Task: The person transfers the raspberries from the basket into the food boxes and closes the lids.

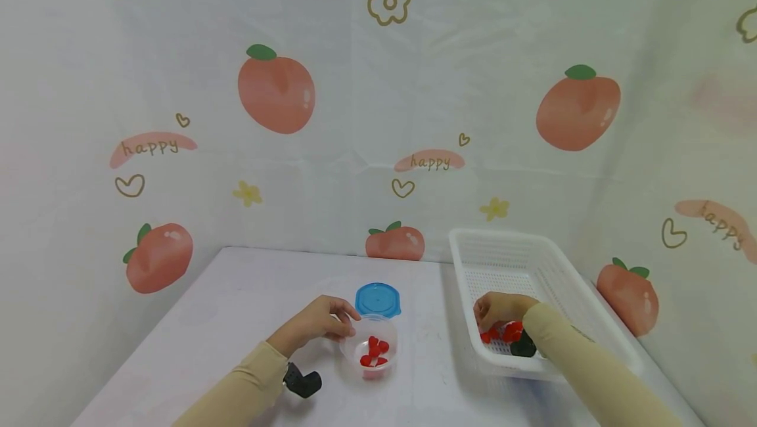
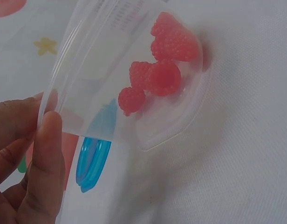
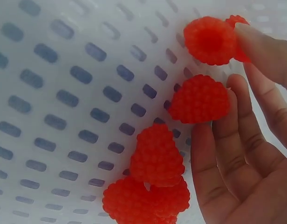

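Note:
My left hand pinches the rim of a clear plastic bowl between thumb and fingers. Several red raspberries lie at the bottom of that bowl. Inside the white basket, my right hand reaches down near the left wall. In the right wrist view its thumb and index finger pinch a raspberry, partly hidden by the thumb. Another raspberry sits right beside it, and one more lies against the other fingertips. More raspberries are heaped lower down.
The white perforated basket stands at the right of the white table. A blue lid lies just behind the bowl. Black wrist devices are at both wrists. A printed curtain hangs behind the table.

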